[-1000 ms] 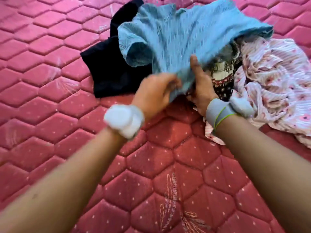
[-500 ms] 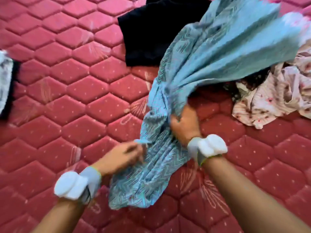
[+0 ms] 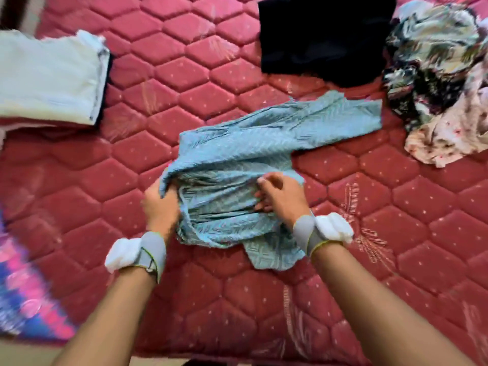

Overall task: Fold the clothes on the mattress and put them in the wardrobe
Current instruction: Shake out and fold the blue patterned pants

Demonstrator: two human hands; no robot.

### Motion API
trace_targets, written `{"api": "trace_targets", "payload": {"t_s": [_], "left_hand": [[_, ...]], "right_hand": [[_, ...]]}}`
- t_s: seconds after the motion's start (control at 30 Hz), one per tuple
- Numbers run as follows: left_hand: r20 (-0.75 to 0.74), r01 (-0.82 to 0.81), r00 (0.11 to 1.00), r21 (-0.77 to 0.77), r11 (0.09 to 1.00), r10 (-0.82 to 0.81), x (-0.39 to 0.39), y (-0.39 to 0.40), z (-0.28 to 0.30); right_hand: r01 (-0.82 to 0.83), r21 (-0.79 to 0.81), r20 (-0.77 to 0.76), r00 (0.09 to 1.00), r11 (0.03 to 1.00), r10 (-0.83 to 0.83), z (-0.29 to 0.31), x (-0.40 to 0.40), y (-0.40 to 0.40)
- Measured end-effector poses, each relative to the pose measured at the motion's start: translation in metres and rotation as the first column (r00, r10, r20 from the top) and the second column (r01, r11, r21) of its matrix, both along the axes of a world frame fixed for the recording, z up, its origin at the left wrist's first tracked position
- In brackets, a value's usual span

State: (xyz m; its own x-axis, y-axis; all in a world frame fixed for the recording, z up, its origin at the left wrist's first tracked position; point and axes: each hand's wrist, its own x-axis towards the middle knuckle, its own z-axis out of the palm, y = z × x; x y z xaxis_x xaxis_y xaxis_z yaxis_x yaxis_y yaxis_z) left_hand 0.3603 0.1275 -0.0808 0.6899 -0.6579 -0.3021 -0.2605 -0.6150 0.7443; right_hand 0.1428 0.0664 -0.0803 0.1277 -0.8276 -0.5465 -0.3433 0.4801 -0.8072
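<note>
blue top (image 3: 258, 154) lies bunched mid-mattress (image 3: 396, 233), laid out for folding | left hand (image 3: 161, 207) grips its left edge | right hand (image 3: 280, 196) pinches cloth, likely to spread it | folded pile (image 3: 50, 77) set aside far left | unfolded heap (image 3: 435, 75) right

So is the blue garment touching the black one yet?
Apart. The head view shows red mattress between the blue garment and the black garment.

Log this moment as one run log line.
stage: folding | item: blue garment on mattress | left hand: grips garment | right hand: pinches garment
</note>
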Motion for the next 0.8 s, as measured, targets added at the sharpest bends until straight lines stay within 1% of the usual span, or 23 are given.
{"api": "trace_targets", "payload": {"t_s": [0.03,0.07,0.1,0.13,0.17,0.2,0.23,0.27,0.3,0.33,0.37,0.4,0.43,0.47,0.5,0.53,0.6,0.63,0.67,0.7,0.73,0.77,0.8], "left_hand": [[-0.075,-0.215,0.974,-0.018,0.976,0.213,0.014,0.013,-0.001],[-0.274,-0.407,0.882,-0.038,0.912,0.383,0.022,0.02,-0.001],[-0.53,-0.549,0.717,-0.03,0.835,0.452,0.03,0.027,-0.003],[-0.733,-0.608,0.545,-0.011,0.794,0.407,0.035,0.035,-0.003],[-0.837,-0.626,0.434,-0.014,0.78,0.333,0.038,0.041,-0.008],[-0.878,-0.594,0.415,-0.062,0.802,0.24,0.036,0.05,-0.004],[-0.884,-0.546,0.436,-0.109,0.83,0.17,0.029,0.054,-0.004],[-0.861,-0.484,0.486,-0.121,0.867,0.151,0.02,0.059,0.0],[-0.846,-0.406,0.519,-0.115,0.907,0.126,0.011,0.066,0.001],[-0.841,-0.323,0.536,-0.122,0.938,0.076,-0.002,0.073,0.009],[-0.847,-0.249,0.531,-0.128,0.96,0.025,-0.014,0.08,0.019],[-0.86,-0.159,0.509,-0.131,0.979,-0.033,-0.024,0.085,0.034],[-0.885,-0.08,0.458,-0.137,0.987,-0.086,-0.032,0.086,0.047],[-0.906,-0.019,0.4,-0.158,0.987,-0.138,-0.036,0.089,0.059],[-0.91,0.029,0.363,-0.206,0.978,-0.202,-0.033,0.091,0.079],[-0.905,0.06,0.342,-0.248,0.967,-0.254,-0.027,0.089,0.101],[-0.9,0.04,0.326,-0.293,0.955,-0.29,-0.008,0.075,0.144],[-0.89,0.021,0.333,-0.325,0.946,-0.313,0.001,0.066,0.167],[-0.864,0.028,0.365,-0.363,0.932,-0.347,0.014,0.06,0.196],[-0.802,0.082,0.458,-0.39,0.917,-0.382,0.031,0.054,0.23],[-0.719,0.153,0.563,-0.395,0.906,-0.409,0.044,0.05,0.259],[-0.59,0.244,0.674,-0.39,0.888,-0.444,0.054,0.046,0.288],[-0.415,0.348,0.774,-0.352,0.869,-0.478,0.064,0.043,0.32]], "right_hand": [[-0.024,-0.111,-0.154,0.988,0.993,0.007,0.004,0.006,0.004],[-0.105,-0.185,-0.301,0.953,0.977,0.046,0.005,0.008,0.008],[-0.233,-0.164,-0.455,0.88,0.959,0.135,0.008,0.011,0.015],[-0.367,-0.081,-0.606,0.756,0.927,0.246,0.009,0.013,0.023],[-0.46,0.051,-0.7,0.616,0.886,0.36,0.015,0.014,0.032],[-0.488,0.161,-0.723,0.534,0.858,0.439,0.016,0.019,0.042],[-0.463,0.232,-0.702,0.53,0.856,0.477,0.014,0.022,0.047],[-0.436,0.245,-0.65,0.589,0.866,0.48,0.017,0.025,0.05],[-0.41,0.215,-0.559,0.692,0.886,0.456,0.022,0.031,0.053],[-0.391,0.187,-0.434,0.79,0.901,0.433,0.03,0.038,0.055],[-0.332,0.18,-0.283,0.884,0.926,0.372,0.041,0.047,0.056],[-0.228,0.197,-0.097,0.963,0.954,0.251,0.059,0.059,0.055],[-0.135,0.248,0.104,0.988,0.959,0.113,0.077,0.069,0.051],[-0.119,0.292,0.259,0.965,0.949,0.042,0.096,0.078,0.047],[-0.179,0.297,0.354,0.933,0.938,0.065,0.128,0.087,0.042],[-0.268,0.283,0.394,0.908,0.921,0.143,0.158,0.096,0.036],[-0.42,0.208,0.405,0.859,0.883,0.313,0.209,0.111,0.021],[-0.426,0.147,0.394,0.853,0.893,0.342,0.232,0.118,0.014],[-0.404,0.077,0.377,0.858,0.912,0.349,0.258,0.123,0.009],[-0.391,-0.006,0.345,0.863,0.92,0.369,0.292,0.13,0.006],[-0.411,-0.1,0.282,0.862,0.906,0.422,0.32,0.134,0.003],[-0.452,-0.203,0.182,0.854,0.868,0.487,0.352,0.137,0.002],[-0.503,-0.294,0.062,0.839,0.813,0.541,0.385,0.139,0.001]]}}
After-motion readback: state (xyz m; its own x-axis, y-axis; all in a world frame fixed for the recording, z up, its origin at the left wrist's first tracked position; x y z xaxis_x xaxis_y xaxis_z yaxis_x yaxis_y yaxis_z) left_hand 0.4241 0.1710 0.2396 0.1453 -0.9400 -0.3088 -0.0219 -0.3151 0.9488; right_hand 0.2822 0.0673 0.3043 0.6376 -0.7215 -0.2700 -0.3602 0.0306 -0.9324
